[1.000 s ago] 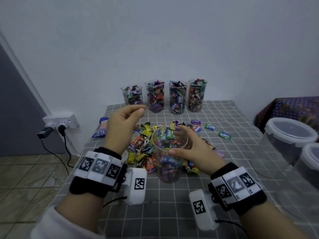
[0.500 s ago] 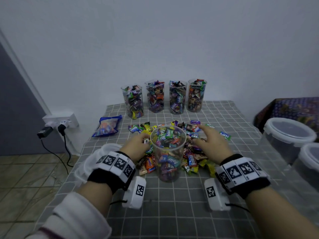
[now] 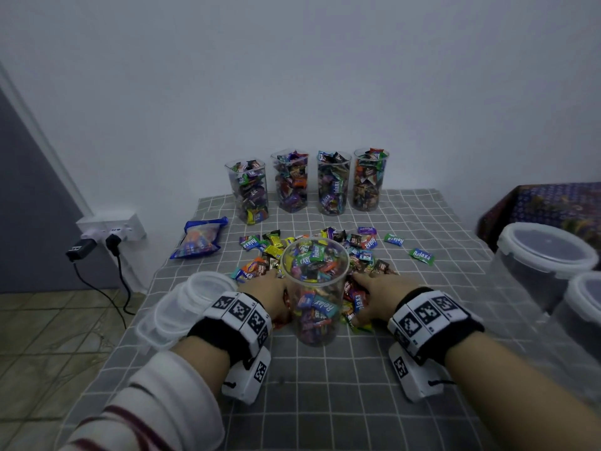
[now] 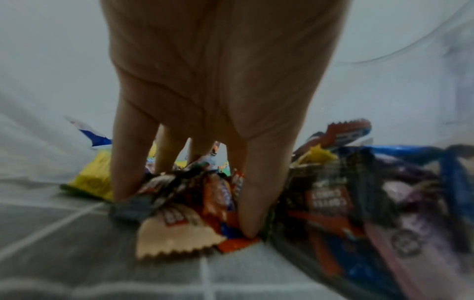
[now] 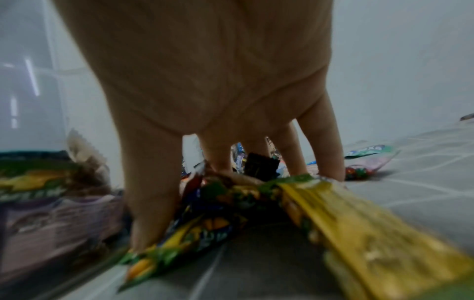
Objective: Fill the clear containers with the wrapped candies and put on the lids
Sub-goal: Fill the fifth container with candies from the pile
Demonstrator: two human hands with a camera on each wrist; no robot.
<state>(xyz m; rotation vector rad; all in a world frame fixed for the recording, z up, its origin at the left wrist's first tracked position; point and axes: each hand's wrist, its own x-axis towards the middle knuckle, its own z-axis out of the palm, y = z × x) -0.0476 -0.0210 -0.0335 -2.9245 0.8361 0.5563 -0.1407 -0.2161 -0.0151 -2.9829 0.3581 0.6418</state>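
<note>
**Status: fifth container nearly full, no lids fitted**

Worktop (image 3: 325, 402): covered with a grey checked cloth; carries all task items.

Rear row, four clear containers (image 3: 307, 182): upright along the wall, well apart from both hands. Filled with wrapped candies to about the rim; leftmost slightly lower. No lids on any. Judged complete for filling, pending for closing.

Front container (image 3: 314, 289): upright near the worktop centre, between the two hands. Filled nearly to the rim, judged close to capacity. No lid fitted.

Stack of lids (image 3: 182, 309): translucent, at the left worktop edge, just beside the left wrist. Untouched. Judged remaining work: top up the front container, then fit five lids.

Loose candy pile (image 3: 357, 245): spread behind and around the base of the front container. Plenty left, more than the front container appears able to take.

Left hand (image 3: 268, 296): palm down on the pile, immediately left of the front container. Fingers (image 4: 128, 162) spread and bent down into the wrappers, thumb closing toward them; gathering a cluster of candies, not lifted.

Right hand (image 3: 374, 294): palm down on the pile, immediately right of the front container. Fingers (image 5: 325, 146) spread over the wrappers, thumb pressing a yellow-green wrapper (image 5: 205, 227); same raking grasp, candies still on the cloth.
</note>
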